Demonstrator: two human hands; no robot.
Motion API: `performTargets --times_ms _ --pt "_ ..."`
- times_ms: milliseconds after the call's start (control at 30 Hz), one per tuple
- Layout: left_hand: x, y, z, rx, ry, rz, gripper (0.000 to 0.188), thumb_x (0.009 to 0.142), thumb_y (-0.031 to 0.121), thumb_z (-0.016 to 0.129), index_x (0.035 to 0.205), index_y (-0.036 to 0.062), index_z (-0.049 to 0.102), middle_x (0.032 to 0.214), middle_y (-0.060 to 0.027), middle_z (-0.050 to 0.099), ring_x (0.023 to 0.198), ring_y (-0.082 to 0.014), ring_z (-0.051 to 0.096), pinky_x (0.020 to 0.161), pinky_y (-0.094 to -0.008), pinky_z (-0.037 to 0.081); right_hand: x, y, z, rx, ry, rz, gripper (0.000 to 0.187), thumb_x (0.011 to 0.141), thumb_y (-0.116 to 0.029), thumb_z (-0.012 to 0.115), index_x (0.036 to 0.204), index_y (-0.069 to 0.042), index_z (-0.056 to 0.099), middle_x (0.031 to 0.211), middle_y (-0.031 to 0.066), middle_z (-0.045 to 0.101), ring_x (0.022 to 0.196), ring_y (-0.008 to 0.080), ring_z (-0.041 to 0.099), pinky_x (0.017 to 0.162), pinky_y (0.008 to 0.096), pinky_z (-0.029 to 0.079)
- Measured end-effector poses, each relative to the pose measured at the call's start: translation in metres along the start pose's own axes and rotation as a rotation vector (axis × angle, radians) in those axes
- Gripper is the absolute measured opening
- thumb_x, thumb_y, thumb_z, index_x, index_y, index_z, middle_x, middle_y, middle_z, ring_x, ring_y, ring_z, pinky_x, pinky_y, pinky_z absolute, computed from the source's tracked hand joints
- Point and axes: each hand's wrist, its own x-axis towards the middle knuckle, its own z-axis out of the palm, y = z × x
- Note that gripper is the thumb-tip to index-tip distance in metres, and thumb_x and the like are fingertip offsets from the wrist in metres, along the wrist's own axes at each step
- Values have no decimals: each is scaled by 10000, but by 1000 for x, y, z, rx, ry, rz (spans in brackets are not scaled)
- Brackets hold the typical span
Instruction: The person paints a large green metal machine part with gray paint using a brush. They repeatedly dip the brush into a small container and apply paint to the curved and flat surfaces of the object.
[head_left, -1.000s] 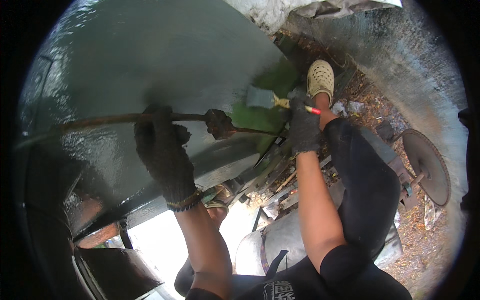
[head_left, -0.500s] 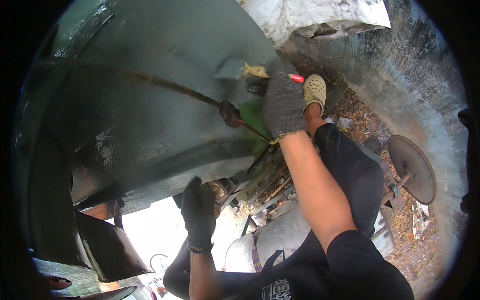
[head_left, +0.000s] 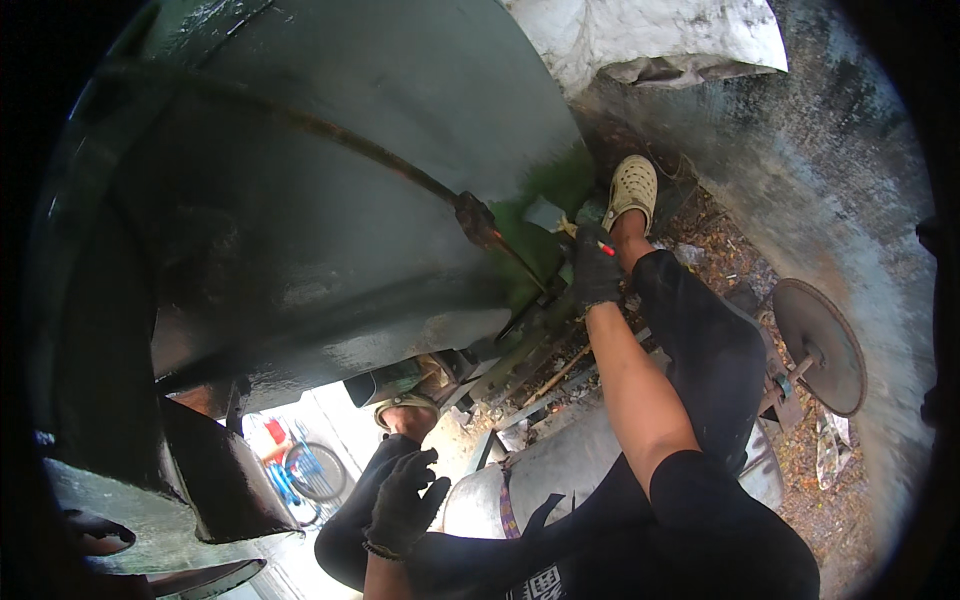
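Note:
My right hand (head_left: 597,268), in a dark knit glove, is closed around a hand tool (head_left: 607,248) whose red end sticks out on the right. A ragged yellowish piece (head_left: 567,226) shows at its other side. Beside it lies a lighter grey patch, whose kind I cannot make out. The hand is at the lower right edge of a large curved dark green-grey panel (head_left: 380,120), near a green area. My left hand (head_left: 405,505), gloved too, hovers over my left thigh, holding nothing, fingers apart and slightly curled.
A thin rod (head_left: 390,160) with a dark block (head_left: 475,215) runs across the panel. A toothed round disc (head_left: 818,347) stands at right, by a weathered wall (head_left: 780,150). Whitish sheeting (head_left: 650,40) hangs above. Leaf litter covers the ground around my beige clog (head_left: 633,187).
My right hand has moved down and slightly right with the tool, toward the panel's edge. My left hand has dropped from beside the panel's lower edge to above my thigh.

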Motion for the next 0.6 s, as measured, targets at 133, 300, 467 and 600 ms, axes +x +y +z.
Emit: performTargets --times_ms 133,300,467,600 --pt "-3 -7 9 -75 49 147 389 917 137 828 1273 34 712 1189 -151 749 958 -278 752 846 -409 604 18 35 26 94 198 -158 259 1016 -173 692 1217 -10 698 1106 106 729 1006 231 717 858 374 568" --pt "-20 0 -2 -48 45 82 408 930 148 813 1307 47 695 1196 -168 736 959 -299 755 852 -420 607 54 -137 -11 520 145 -286 268 1062 -208 597 1124 33 694 1024 116 750 888 224 739 818 372 594" --pt "-25 -17 1 -99 1 76 431 940 188 809 1330 55 685 1202 -177 732 964 -304 759 855 -432 606 76 -242 -86 631 103 -296 366 1082 -254 562 1233 52 693 1045 147 768 913 260 747 900 407 611" --pt "-24 -13 2 -56 -5 101 432 949 212 806 1333 54 686 1195 -179 734 962 -312 760 860 -445 604 74 -200 -88 631 -14 -170 394 1101 -252 564 1345 46 647 1175 143 732 1055 256 716 980 404 591"
